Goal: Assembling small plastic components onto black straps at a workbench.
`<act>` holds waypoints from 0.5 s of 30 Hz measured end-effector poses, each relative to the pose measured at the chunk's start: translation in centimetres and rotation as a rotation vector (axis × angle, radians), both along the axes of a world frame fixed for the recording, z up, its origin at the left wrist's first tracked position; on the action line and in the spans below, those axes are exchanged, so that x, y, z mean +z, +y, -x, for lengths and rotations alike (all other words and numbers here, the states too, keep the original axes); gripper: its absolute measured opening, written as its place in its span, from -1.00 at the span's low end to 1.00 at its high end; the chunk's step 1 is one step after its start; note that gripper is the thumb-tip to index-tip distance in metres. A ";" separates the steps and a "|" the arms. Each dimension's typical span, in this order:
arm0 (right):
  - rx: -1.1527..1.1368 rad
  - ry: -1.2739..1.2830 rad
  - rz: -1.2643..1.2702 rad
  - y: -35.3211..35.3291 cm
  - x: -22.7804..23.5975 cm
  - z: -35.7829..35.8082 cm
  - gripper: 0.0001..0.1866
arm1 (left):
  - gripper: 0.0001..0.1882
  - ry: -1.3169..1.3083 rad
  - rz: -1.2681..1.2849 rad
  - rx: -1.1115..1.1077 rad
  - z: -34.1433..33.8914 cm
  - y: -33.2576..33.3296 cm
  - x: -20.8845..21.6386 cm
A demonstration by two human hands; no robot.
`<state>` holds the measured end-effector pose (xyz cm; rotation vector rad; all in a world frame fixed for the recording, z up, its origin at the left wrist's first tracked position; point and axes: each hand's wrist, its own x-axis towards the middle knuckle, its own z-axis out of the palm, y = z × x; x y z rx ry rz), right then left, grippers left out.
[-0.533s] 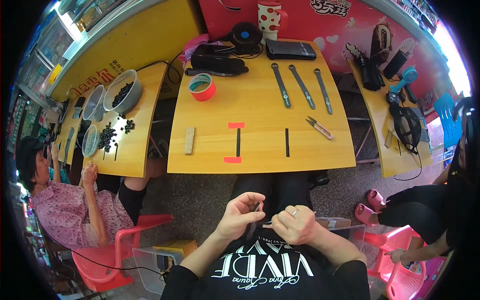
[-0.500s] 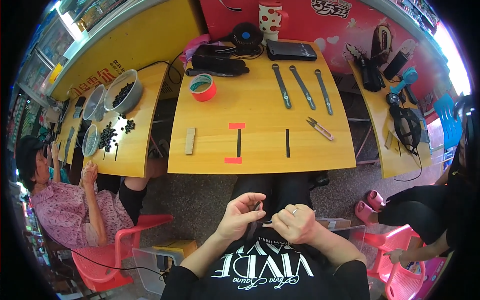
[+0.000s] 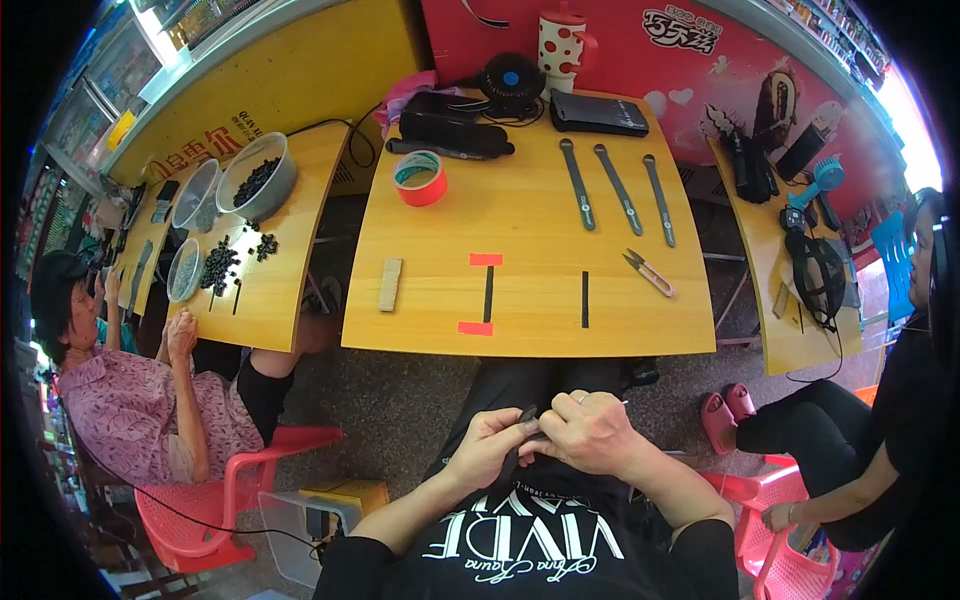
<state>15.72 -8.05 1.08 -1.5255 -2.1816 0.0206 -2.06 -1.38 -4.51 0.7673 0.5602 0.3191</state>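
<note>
Where the left hand (image 3: 490, 446) pinches a dark strip (image 3: 507, 473), its length slants down toward the shirt (image 3: 530, 580).
The right hand (image 3: 590, 432), beside the strip's upper end, is curled closed, its hold hidden; the table (image 3: 430, 325) lies beyond.

The left hand (image 3: 491, 446) pinches beside the curled right hand (image 3: 587, 433).
</note>
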 end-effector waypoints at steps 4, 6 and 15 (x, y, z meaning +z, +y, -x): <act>0.086 0.028 -0.038 0.2 -0.7 0.6 -0.61 | -0.79 0.004 0.043 -0.004 0.0 0.3 0.6; 0.159 -0.053 -0.084 0.1 -0.7 0.8 -0.62 | -0.78 0.018 -0.019 0.071 -0.2 0.2 0.4; 0.312 0.019 -0.195 -1.4 0.4 2.4 -0.57 | -0.70 0.147 0.177 0.825 3.7 7.0 -3.0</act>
